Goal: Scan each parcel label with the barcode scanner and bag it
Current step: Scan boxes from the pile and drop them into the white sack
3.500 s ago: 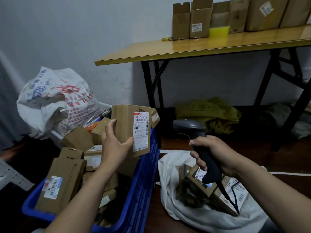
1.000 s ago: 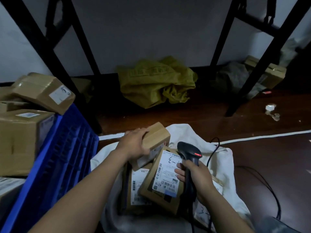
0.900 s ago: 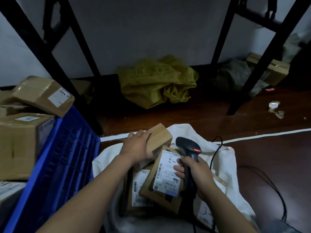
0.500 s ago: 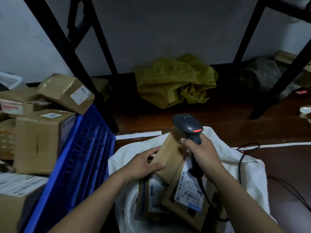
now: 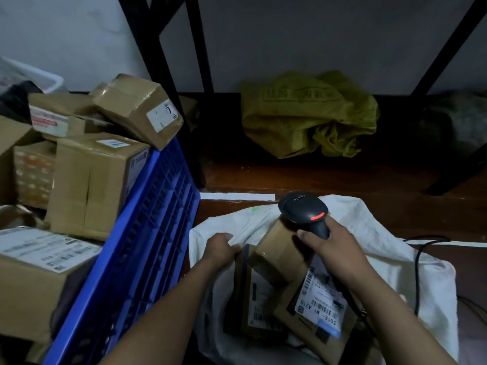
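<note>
Evidently the bagging step is finishing: the box is lying tilted in the open white sack, leaning on two labelled parcels inside it. The right hand is gripping the scanner by its handle, fingers wrapped round it, with the red-lit head hanging just over the box. The left hand is sitting at the sack's near edge with fingers curled; whether it is pinching the cloth or only resting there, I cannot tell.

Next, I judge, that hand is going to need to reach left to the blue crate, lift one of the cartons heaped there and turn its label toward the scanner.

Sack and crate are standing on a dark wooden floor, and a black cable is trailing over the sack's right side. Behind, black table legs are rising against a pale wall, with a crumpled yellow bag slumping at its foot.
</note>
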